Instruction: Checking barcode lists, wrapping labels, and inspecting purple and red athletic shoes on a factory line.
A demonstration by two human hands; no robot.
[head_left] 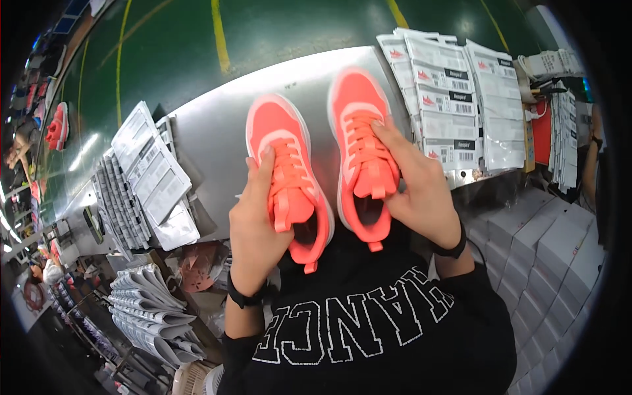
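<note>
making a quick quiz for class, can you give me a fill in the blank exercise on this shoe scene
1. Each hand holds one ____ shoe.
2. The left hand and right hand both wear a black ____.
3. The table under the shoes is ____ metal.

Missing words: coral-orange; wristband; grey

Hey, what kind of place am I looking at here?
Probably a shoe factory's packing or inspection station. Each hand, left and right, holds a coral sneaker over a metal table, with labelled bags stacked beside it and white boxes piled to the right.
</note>
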